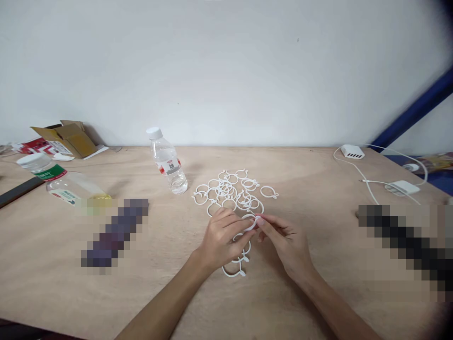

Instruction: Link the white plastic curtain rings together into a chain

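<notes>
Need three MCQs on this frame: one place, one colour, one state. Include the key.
1. Where does the clear water bottle stand relative to the pile of white plastic rings?
A. Left of the pile
B. Right of the pile
C. On top of the pile

2. What colour is the ring held between the left hand and right hand?
A. Blue
B. Red
C. White

3. What state is the green-labelled bottle in?
A. Standing upright
B. Lying on its side
C. Held in a hand

Answers:
1. A, the bottle stands on the table to the pile's left in the head view.
2. C, the ring between the fingers is white like the pile.
3. B, its body lies along the table, with the cap pointing left.
</notes>
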### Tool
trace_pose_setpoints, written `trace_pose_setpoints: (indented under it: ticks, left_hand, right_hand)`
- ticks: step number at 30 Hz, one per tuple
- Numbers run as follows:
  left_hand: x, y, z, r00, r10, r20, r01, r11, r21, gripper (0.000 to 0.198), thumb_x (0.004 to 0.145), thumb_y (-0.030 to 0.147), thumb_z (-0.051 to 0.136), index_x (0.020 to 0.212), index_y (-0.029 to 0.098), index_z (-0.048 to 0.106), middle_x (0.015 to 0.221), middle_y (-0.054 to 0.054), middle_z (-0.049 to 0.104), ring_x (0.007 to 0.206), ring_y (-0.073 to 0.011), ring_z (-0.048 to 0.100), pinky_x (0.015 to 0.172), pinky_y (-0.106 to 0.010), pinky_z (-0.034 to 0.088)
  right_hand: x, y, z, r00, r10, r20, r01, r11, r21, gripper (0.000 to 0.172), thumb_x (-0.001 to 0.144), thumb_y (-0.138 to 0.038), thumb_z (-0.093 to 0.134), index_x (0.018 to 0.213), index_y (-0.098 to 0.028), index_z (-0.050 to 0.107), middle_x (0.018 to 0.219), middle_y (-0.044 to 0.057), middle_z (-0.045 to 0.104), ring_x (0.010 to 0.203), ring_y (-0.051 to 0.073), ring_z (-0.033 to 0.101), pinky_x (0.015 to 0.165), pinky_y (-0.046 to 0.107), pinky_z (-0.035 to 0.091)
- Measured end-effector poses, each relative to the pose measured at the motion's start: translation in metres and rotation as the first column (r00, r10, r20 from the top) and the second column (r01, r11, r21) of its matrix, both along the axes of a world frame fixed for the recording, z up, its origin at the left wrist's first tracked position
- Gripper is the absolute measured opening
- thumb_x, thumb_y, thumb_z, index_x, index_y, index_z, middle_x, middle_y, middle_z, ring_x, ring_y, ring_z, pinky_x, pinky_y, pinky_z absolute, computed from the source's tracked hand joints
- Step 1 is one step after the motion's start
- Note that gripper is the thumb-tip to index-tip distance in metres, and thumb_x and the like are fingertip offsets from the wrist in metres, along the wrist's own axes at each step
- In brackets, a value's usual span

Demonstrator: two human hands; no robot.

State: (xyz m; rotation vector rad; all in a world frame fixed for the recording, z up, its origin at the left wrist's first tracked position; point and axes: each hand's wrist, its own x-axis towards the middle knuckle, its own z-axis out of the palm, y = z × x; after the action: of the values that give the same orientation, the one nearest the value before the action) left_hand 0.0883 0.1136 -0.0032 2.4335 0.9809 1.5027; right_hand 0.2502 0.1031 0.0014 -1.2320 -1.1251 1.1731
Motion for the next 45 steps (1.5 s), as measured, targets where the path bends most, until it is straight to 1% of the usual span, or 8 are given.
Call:
trace_pose_setpoints:
  ticks: [5, 10, 16, 24, 27, 32, 36, 45]
  left_hand:
    - [0.000, 0.000, 0.003, 0.996, 0.081, 0.044, -0.060, 0.935, -0.350, 0.043, 0.077, 0.039, 0.071, 0.114, 0.019, 0.063, 0.107, -0.010, 0.067, 0.101, -0.0238, 0.059, 0.088, -0.040, 0.048]
    - [0.002, -0.002, 0.010, 0.981, -0.092, 0.169, 0.180, 0.752, -0.634, 0.020, 0.087, 0.031, 0.057, 0.100, 0.020, 0.068, 0.087, -0.004, 0.071, 0.084, -0.0190, 0.062, 0.081, -0.034, 0.048]
    - [0.005, -0.003, 0.019, 0.922, -0.127, 0.366, 0.365, 0.605, -0.708, 0.021, 0.085, 0.035, 0.060, 0.090, 0.017, 0.071, 0.079, -0.004, 0.068, 0.078, -0.0184, 0.059, 0.072, -0.030, 0.045]
    - [0.005, -0.002, 0.012, 0.966, -0.110, 0.233, 0.242, 0.702, -0.670, 0.022, 0.086, 0.032, 0.058, 0.099, 0.020, 0.069, 0.086, -0.004, 0.067, 0.082, -0.0174, 0.056, 0.075, -0.029, 0.044]
    - [0.002, -0.001, 0.009, 0.993, -0.079, 0.093, 0.119, 0.770, -0.627, 0.024, 0.081, 0.024, 0.061, 0.103, 0.018, 0.067, 0.088, -0.005, 0.066, 0.085, -0.0185, 0.055, 0.080, -0.031, 0.044]
    - [-0.002, -0.003, 0.012, 0.968, -0.115, -0.223, -0.033, 0.821, -0.570, 0.029, 0.068, 0.014, 0.064, 0.096, 0.020, 0.068, 0.097, -0.004, 0.067, 0.094, -0.0232, 0.052, 0.087, -0.038, 0.042]
    - [-0.001, -0.005, 0.012, 0.944, -0.138, -0.300, -0.060, 0.822, -0.566, 0.024, 0.073, 0.034, 0.069, 0.096, 0.025, 0.069, 0.110, -0.002, 0.066, 0.105, -0.0248, 0.051, 0.096, -0.041, 0.038]
    - [-0.001, 0.002, -0.001, 0.946, -0.043, -0.320, -0.141, 0.836, -0.530, 0.028, 0.093, 0.037, 0.046, 0.111, 0.023, 0.063, 0.119, -0.004, 0.065, 0.113, -0.0222, 0.054, 0.100, -0.042, 0.038]
  right_hand:
    - [0.001, 0.000, -0.004, 0.993, 0.089, -0.072, -0.090, 0.996, -0.006, 0.023, 0.073, -0.043, 0.073, 0.074, -0.021, 0.077, 0.062, 0.002, 0.068, 0.056, 0.015, 0.057, 0.058, 0.029, 0.049]
    - [0.001, 0.002, -0.007, 0.989, 0.093, -0.113, -0.097, 0.995, -0.033, 0.022, 0.072, -0.042, 0.075, 0.080, -0.021, 0.078, 0.066, 0.002, 0.068, 0.057, 0.013, 0.053, 0.057, 0.028, 0.046]
    - [0.003, 0.001, -0.006, 0.993, 0.089, -0.080, -0.090, 0.996, -0.004, 0.020, 0.071, -0.041, 0.076, 0.076, -0.021, 0.078, 0.064, 0.002, 0.069, 0.059, 0.013, 0.054, 0.059, 0.028, 0.045]
    - [0.003, 0.004, -0.009, 0.994, 0.106, -0.016, -0.106, 0.994, 0.028, 0.024, 0.075, -0.042, 0.071, 0.077, -0.019, 0.075, 0.068, 0.003, 0.070, 0.061, 0.015, 0.057, 0.060, 0.029, 0.047]
    - [0.007, 0.008, -0.012, 0.984, 0.065, 0.164, -0.075, 0.996, 0.056, 0.026, 0.079, -0.042, 0.065, 0.080, -0.019, 0.074, 0.074, 0.006, 0.071, 0.068, 0.019, 0.061, 0.065, 0.032, 0.050]
    - [0.017, 0.017, -0.026, 0.743, -0.103, 0.661, -0.122, 0.951, 0.285, 0.027, 0.081, -0.028, 0.057, 0.102, -0.020, 0.072, 0.094, 0.011, 0.063, 0.087, 0.026, 0.059, 0.080, 0.044, 0.049]
    - [0.019, 0.020, -0.037, 0.628, -0.106, 0.771, -0.209, 0.931, 0.298, 0.022, 0.085, -0.024, 0.053, 0.092, -0.017, 0.072, 0.091, 0.011, 0.055, 0.086, 0.026, 0.056, 0.078, 0.043, 0.049]
    - [0.018, 0.020, -0.032, 0.704, -0.065, 0.707, -0.205, 0.935, 0.290, 0.018, 0.088, -0.027, 0.049, 0.084, -0.019, 0.064, 0.088, 0.008, 0.057, 0.083, 0.023, 0.056, 0.077, 0.040, 0.047]
